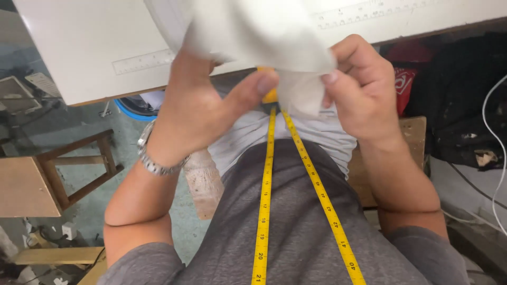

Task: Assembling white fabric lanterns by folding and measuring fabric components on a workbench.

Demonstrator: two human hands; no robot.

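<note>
Head view, looking down the torso. Left hand (193, 108) and right hand (359, 87) raised close together just in front of the white tabletop (90, 47), both closed on a piece of soft, off-white woven cloth (264, 37). Left thumb pressed against the cloth's lower fold, remaining left fingers (262, 84) hidden behind the fabric. Right fingers curled tightly, thumb and forefinger pinching the cloth's lower right corner. Cloth bunched and creased, matte in texture, draped above and between the two hands and covering part of the tabletop edge.

Smooth, flat, laminate-like tabletop with printed ruler scales (142, 60) along its near edge. Flexible yellow measuring tape (266, 195) with black markings hung from the neck in two strips, running down a grey knit T-shirt (296, 232) and diverging toward the bottom of the view. Lighter grey ribbed fabric (248, 134) across the lap beneath the hands. Linked metal wristwatch (150, 158), shiny and segmented, on the left wrist.

Square wooden stool (37, 182) with slatted legs on the worn concrete floor (79, 126) at left. Dark bundled cloth (459, 105) and thin white cable (496, 153) at right.
</note>
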